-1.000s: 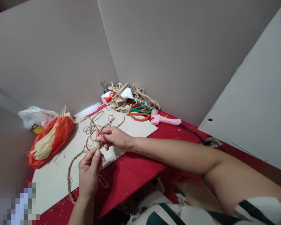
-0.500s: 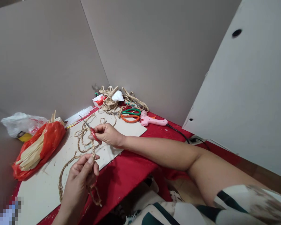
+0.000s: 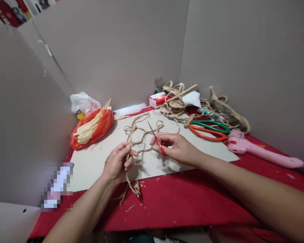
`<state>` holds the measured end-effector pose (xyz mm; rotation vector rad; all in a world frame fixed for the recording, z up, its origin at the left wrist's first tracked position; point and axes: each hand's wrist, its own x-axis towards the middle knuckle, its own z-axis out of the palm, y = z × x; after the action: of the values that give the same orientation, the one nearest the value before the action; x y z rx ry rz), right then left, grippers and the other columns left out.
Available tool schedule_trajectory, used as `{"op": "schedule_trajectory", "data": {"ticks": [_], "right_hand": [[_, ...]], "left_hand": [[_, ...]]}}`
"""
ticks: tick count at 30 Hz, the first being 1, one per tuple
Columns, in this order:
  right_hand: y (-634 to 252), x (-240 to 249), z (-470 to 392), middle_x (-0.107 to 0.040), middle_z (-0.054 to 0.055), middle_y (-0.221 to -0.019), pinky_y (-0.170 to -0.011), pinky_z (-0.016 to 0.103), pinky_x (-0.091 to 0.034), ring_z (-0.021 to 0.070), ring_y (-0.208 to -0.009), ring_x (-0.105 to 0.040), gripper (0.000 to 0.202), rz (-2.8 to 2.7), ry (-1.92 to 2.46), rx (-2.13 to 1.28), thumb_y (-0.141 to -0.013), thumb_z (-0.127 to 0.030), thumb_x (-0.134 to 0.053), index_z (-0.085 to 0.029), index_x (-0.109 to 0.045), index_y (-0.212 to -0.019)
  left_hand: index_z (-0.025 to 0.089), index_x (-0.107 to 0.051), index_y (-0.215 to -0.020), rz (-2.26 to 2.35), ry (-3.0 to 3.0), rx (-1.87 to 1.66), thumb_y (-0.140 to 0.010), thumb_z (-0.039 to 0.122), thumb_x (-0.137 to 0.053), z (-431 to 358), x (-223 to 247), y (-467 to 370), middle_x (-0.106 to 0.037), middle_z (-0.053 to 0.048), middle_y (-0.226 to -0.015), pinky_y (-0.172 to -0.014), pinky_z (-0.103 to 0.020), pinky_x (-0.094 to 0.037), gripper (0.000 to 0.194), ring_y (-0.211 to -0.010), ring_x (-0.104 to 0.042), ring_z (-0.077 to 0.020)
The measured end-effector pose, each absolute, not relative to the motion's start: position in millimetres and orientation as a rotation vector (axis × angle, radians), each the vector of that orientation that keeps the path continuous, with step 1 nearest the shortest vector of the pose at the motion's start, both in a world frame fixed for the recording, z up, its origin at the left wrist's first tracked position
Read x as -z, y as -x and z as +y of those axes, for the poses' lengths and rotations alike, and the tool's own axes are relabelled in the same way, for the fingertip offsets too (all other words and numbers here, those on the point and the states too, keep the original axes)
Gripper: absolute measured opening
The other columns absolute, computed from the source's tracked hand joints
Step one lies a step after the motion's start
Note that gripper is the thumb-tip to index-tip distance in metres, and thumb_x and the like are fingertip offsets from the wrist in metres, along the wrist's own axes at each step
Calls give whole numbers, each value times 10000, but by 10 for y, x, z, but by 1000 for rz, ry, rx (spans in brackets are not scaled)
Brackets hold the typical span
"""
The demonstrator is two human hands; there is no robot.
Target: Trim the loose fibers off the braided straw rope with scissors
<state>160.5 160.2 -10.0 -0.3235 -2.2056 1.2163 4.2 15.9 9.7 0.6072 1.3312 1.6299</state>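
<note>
Change over the last half second: hands are separating. Right hand (image 3: 174, 146) is no longer working just above the left on the cord; it's now sitting to the right, clear of the left hand, and is gripping red-handled scissors (image 3: 160, 145), tips pointing toward the worktop's (image 3: 179, 199) back edge. Left hand (image 3: 119, 162) is pinching the braided cord (image 3: 129, 145) between thumb and fingers.

Cord is running up from the left hand into loops on the pale board (image 3: 91, 172); its lower part is hanging below the hand, past the board's front edge, toward the worktop's front edge. One strand is passing close to the right fingers; can't tell if they're touching it.

Meaning, my read: blades aren't cutting right now, left hand is keeping control of the cord. View is swinging left too, so the pink glue gun (image 3: 263, 152) is showing nearer the frame's right side.
</note>
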Motion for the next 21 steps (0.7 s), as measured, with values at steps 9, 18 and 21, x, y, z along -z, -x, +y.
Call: {"op": "schedule_trajectory", "data": {"ticks": [9, 18, 21], "right_hand": [[-1523, 293, 1725, -547, 3, -649, -582, 234, -320, 95, -604, -450, 253, -2539, 239, -530, -802, -362, -560, -159, -549, -651], [-1621, 264, 1648, -597, 23, -720, -613, 278, -308, 138, -655, -481, 295, -2651, 192, -182, -753, -455, -566, -165, -614, -748], [-1616, 262, 1647, -605, 37, -736, -623, 291, -314, 154, -672, -496, 329, -2653, 210, -107, -763, -483, -555, -161, -625, -760]], "left_hand": [[120, -708, -968, 1249, -461, -1630, -714, 211, -762, 136, 95, 96, -622, 12, -700, -424, -125, -413, 275, -470, -499, -33], [126, -693, -967, 1328, -322, -1697, -679, 143, -767, 94, 7, -107, -626, -23, -735, -416, -154, -442, 298, -486, -482, -62], [144, -679, -924, 1331, -266, -1698, -698, 137, -747, 74, -38, -174, -619, -19, -747, -403, -154, -421, 235, -465, -440, -49]]}}
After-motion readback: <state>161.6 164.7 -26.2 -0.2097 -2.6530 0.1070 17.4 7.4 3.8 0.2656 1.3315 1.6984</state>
